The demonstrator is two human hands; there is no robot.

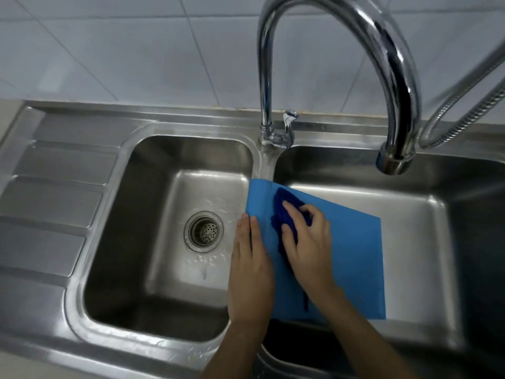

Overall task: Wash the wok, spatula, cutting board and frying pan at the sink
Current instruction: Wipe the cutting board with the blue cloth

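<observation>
A blue cutting board [352,258] lies tilted over the divider between the two sink basins, mostly above the right basin. My left hand [250,266] lies flat along the board's left edge with straight fingers. My right hand [306,242] presses a dark blue scrubbing cloth [287,212] against the board's upper left part, fingers curled over it. No water runs from the faucet. Wok, spatula and frying pan are out of view.
A tall chrome gooseneck faucet [393,160] arches over the right basin [426,214], its lever [288,121] at the base. The left basin [169,187] holds a strainer drain [203,231]. A ribbed drainboard [52,201] lies at left, a metal hose [464,110] at right.
</observation>
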